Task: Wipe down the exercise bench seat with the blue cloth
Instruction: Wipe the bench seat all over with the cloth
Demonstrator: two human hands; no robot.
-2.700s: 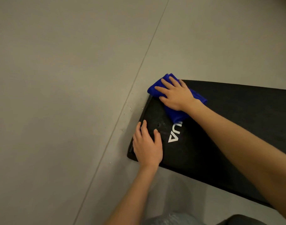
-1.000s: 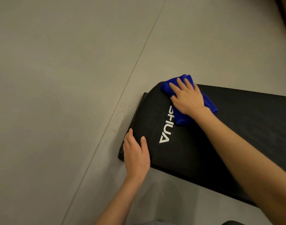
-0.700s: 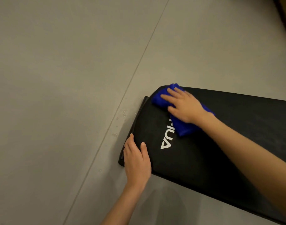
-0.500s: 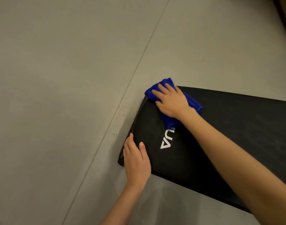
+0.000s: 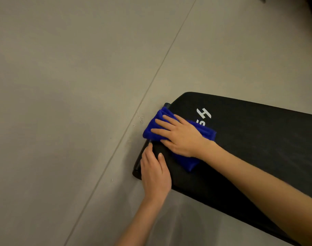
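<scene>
The black padded bench seat (image 5: 249, 142) runs from the middle of the view to the right edge, with white lettering near its left end. A folded blue cloth (image 5: 154, 128) lies on that left end and hangs slightly over the edge. My right hand (image 5: 178, 135) presses flat on the cloth, fingers spread and pointing left. My left hand (image 5: 156, 173) rests on the near left corner of the seat, fingers lying on the pad and its edge. The cloth and my right hand hide most of the lettering.
Grey floor (image 5: 63, 103) fills the left and top, crossed by a thin diagonal seam (image 5: 151, 80). A few small light specks (image 5: 139, 119) lie on the floor just left of the seat end. A dark object shows at the top right corner.
My right hand has slid the blue cloth from the far left corner toward me along the seat's left end, uncovering the far letters. My left hand stays on the near corner.
</scene>
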